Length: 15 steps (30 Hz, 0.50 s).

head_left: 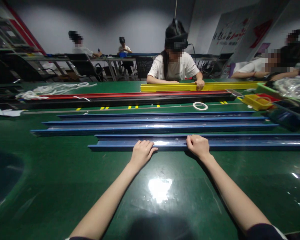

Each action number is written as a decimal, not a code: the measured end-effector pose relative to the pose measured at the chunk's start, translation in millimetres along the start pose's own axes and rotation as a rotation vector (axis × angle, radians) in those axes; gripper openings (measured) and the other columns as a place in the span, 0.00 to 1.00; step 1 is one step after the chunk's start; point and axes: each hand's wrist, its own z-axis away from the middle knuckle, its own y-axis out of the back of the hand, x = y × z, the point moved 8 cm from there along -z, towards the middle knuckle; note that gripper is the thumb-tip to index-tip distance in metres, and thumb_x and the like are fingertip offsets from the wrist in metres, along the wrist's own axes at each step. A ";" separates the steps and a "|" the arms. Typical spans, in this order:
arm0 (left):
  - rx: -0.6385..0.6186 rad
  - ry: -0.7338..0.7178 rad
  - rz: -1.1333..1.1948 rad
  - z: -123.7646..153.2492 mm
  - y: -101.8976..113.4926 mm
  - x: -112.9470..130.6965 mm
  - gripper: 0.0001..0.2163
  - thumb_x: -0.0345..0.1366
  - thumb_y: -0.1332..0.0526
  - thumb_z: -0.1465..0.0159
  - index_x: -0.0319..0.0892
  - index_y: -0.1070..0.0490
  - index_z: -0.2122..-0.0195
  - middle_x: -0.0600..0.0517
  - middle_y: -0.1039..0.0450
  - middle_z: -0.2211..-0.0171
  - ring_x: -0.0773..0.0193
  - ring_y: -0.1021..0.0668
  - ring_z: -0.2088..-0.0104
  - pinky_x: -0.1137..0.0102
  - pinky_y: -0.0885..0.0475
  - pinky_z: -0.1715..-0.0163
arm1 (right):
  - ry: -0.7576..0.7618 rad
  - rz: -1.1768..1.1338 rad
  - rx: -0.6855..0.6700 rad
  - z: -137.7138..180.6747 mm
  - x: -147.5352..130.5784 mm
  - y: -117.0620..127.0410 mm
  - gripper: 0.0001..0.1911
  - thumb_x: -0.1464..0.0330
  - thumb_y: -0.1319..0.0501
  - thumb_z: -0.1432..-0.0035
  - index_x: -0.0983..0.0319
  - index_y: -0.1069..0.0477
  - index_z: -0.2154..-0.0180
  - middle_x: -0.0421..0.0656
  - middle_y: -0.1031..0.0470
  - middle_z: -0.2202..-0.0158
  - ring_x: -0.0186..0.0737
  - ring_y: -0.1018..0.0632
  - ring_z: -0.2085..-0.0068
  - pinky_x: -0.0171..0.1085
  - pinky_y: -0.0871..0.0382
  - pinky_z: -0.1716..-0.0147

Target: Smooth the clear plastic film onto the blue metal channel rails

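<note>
A long blue plastic channel (240,144) lies across the green table (52,180) nearest to me. My left hand (141,152) rests on its near edge with the fingers curled over the rim. My right hand (198,145) grips the same channel a little further right, fingers wrapped over the near wall. Two more blue channels (150,126) lie side by side just beyond it.
Beyond the blue channels lie a black and a red channel (130,97) and a yellow one (180,87) held by a person sitting opposite. A white tape ring (200,106), a yellow tray (257,101) and white cord (52,89) lie on the table. Other people sit behind.
</note>
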 end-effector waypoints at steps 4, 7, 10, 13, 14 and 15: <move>0.019 -0.004 -0.021 1.7 -0.9 0.6 0.14 0.45 0.51 0.35 0.41 0.31 0.64 0.51 0.28 0.71 0.63 0.29 0.69 0.67 0.42 0.68 | -0.009 -0.009 -0.006 -0.2 0.5 -0.2 0.20 0.67 0.52 0.42 0.64 0.33 0.83 0.43 0.29 0.81 0.31 0.32 0.78 0.33 0.52 0.77; 0.028 -0.005 -0.025 3.0 -1.1 1.2 0.14 0.45 0.50 0.35 0.41 0.31 0.63 0.50 0.28 0.70 0.62 0.29 0.68 0.67 0.42 0.67 | -0.013 -0.012 -0.003 0.0 1.4 -0.3 0.20 0.66 0.52 0.42 0.63 0.33 0.83 0.43 0.29 0.81 0.31 0.32 0.78 0.34 0.51 0.77; 0.027 -0.006 -0.032 3.5 -0.8 2.1 0.14 0.44 0.50 0.35 0.41 0.31 0.62 0.49 0.29 0.70 0.62 0.29 0.68 0.67 0.42 0.67 | -0.003 -0.010 0.003 -0.1 1.3 0.1 0.20 0.66 0.52 0.43 0.63 0.32 0.83 0.43 0.29 0.81 0.32 0.32 0.78 0.34 0.51 0.77; 0.028 -0.006 -0.044 3.6 0.3 2.7 0.15 0.45 0.50 0.35 0.41 0.31 0.61 0.49 0.28 0.69 0.62 0.29 0.67 0.66 0.41 0.67 | 0.011 0.002 0.013 -0.7 0.4 0.8 0.20 0.67 0.52 0.44 0.63 0.33 0.84 0.43 0.30 0.82 0.32 0.32 0.79 0.34 0.52 0.78; 0.030 -0.002 -0.043 3.7 0.7 2.4 0.15 0.45 0.50 0.35 0.41 0.31 0.61 0.49 0.28 0.69 0.61 0.29 0.67 0.66 0.41 0.67 | 0.012 0.011 0.018 -0.8 0.4 0.9 0.20 0.67 0.52 0.44 0.63 0.33 0.84 0.43 0.30 0.82 0.32 0.33 0.80 0.34 0.52 0.78; 0.033 0.004 -0.041 3.9 1.3 1.8 0.15 0.45 0.50 0.35 0.41 0.31 0.60 0.49 0.28 0.69 0.61 0.29 0.66 0.66 0.41 0.67 | 0.010 0.022 0.024 -0.7 0.8 1.0 0.20 0.67 0.52 0.44 0.64 0.33 0.84 0.44 0.30 0.82 0.32 0.33 0.80 0.34 0.52 0.78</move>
